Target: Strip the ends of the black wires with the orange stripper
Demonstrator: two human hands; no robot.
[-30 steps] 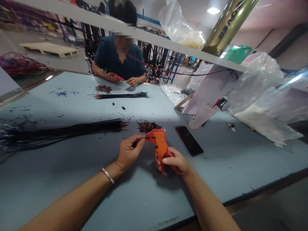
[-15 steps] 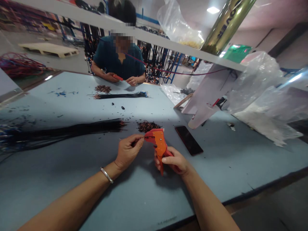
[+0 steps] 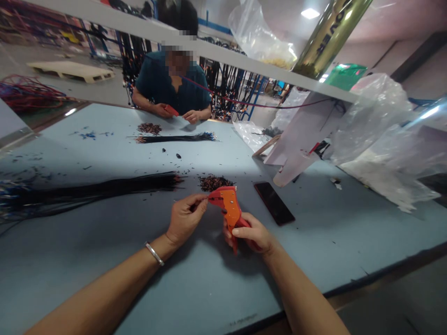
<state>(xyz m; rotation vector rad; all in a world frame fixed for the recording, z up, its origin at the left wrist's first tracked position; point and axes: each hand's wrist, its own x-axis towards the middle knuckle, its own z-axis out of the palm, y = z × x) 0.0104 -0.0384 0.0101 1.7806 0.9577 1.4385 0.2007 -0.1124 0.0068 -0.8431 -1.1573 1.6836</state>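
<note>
My right hand (image 3: 253, 232) is wrapped round the handles of an orange and red wire stripper (image 3: 231, 207), its head tilted up and pointing left. At the stripper's jaws, my left hand (image 3: 186, 217) is closed in a pinch on a thin wire, mostly hidden by the fingers. Just behind the stripper lies a pile of small dark and copper-coloured clippings (image 3: 214, 182). Left of that pile stretches a long bundle of black wires (image 3: 115, 188), with blue tips at its far left end.
Across the table (image 3: 167, 298) a person (image 3: 171, 88) holds a red tool. A shorter wire bundle (image 3: 174, 138) and another clippings pile (image 3: 149, 128) lie nearer them. A phone (image 3: 274, 203) rests right of the stripper. Clear plastic bags (image 3: 373, 116) stand at the right, by a white post (image 3: 293, 135).
The wire stripper's head has shifted very slightly left, towards my left fingertips. My left hand has hardly moved. The person opposite has turned their red tool a little.
</note>
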